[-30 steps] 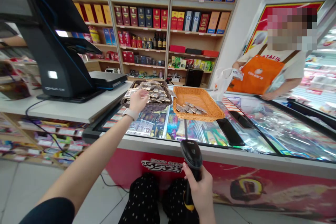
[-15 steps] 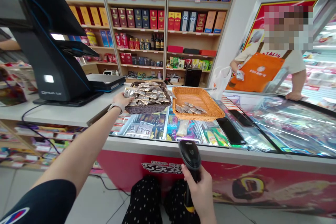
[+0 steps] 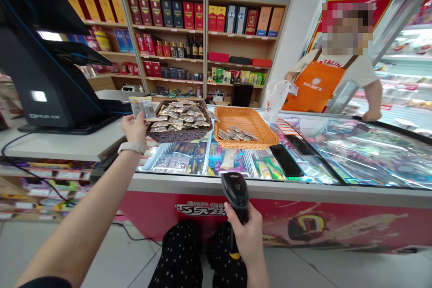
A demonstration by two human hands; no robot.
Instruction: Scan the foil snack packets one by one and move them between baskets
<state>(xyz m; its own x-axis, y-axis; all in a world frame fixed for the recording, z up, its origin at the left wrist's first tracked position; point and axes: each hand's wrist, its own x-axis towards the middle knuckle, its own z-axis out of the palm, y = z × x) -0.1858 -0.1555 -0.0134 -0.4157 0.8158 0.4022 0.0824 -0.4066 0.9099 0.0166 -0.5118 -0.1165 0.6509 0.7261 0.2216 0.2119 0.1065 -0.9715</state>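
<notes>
Left hand [image 3: 134, 127]: pinched small packets [image 3: 142, 108], apparently two, beside the dark basket [image 3: 180, 134].
Right hand [image 3: 248, 238]: gripped the barcode scanner [image 3: 235, 191].

On the freezer [image 3: 270, 189] lid, far side, two baskets sit side by side: the packet basket [image 3: 180, 132] left, the wicker basket [image 3: 246, 137] right. The counter [image 3: 67, 146] with the register [image 3: 40, 76] lies left of them. Shelves [image 3: 202, 31] stand behind; a person [image 3: 324, 81] stands far right with a bag [image 3: 273, 101]

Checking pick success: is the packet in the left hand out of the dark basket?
Out. The left hand holds the packet raised beside the dark basket, clear of its pile.
</notes>
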